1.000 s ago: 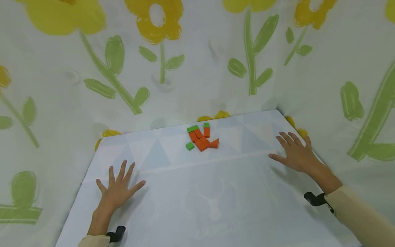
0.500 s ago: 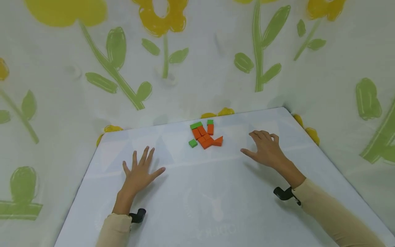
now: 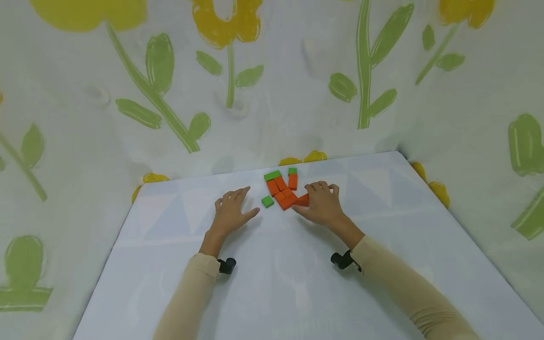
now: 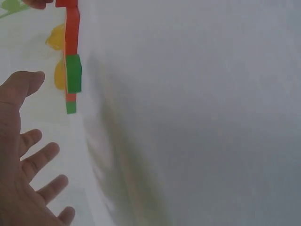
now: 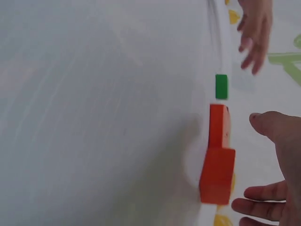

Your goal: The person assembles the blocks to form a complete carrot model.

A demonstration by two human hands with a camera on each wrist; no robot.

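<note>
- Left hand: fingers spread and apart, nothing held, above table, near small green block.
- Small green block: on table, just beside orange cluster, between hands.
- Orange cluster: several blocks together on table, long green block at far end.
- Orange block: right of cluster, green piece at its far end.
- Orange wedge: at cluster's near right, partly hidden by right hand.
- Right hand: over wedge, thumb and fingers apart; can't tell if touching.
</note>
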